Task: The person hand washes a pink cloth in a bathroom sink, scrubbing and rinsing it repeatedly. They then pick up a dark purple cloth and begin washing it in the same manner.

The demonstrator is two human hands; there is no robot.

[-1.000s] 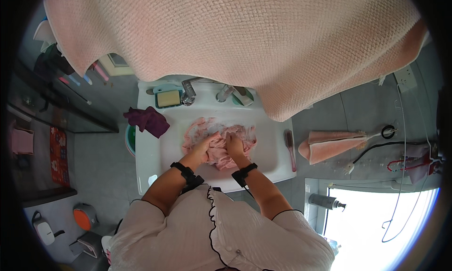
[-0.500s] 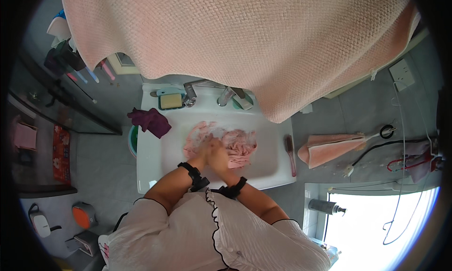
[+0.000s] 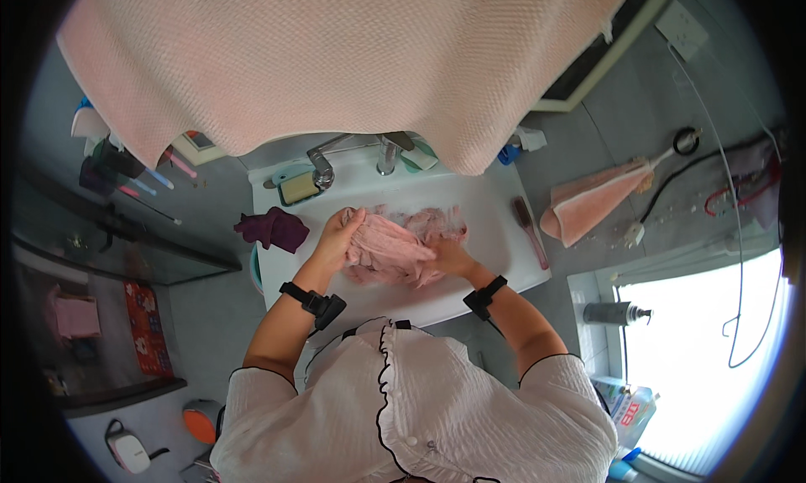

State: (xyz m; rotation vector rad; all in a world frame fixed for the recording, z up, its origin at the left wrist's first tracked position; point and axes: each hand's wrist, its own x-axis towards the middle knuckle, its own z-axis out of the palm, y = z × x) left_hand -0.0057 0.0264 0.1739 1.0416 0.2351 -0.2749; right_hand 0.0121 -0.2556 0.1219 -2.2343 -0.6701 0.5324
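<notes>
A wet pink cloth (image 3: 388, 249), bunched and creased, stretches between my two hands over the white sink (image 3: 495, 218). My left hand (image 3: 336, 239) grips its left end, thumb on top. My right hand (image 3: 450, 258) is closed on the right side, its fingertips partly hidden in the folds. More of the pink fabric lies behind in the basin among soapy water and suds. Black straps with small boxes sit on both my wrists.
A purple cloth (image 3: 274, 229) hangs over the sink's left rim. Behind stand a soap bar in its dish (image 3: 300, 187) and a faucet (image 3: 387, 157). A brush (image 3: 529, 231) lies on the right rim. A large pink towel (image 3: 336, 63) hangs low across the far side.
My hands were close together over the cloth in the basin. Now they are apart, left and right, with the pink cloth lifted and spread between them. The view has shifted slightly.
</notes>
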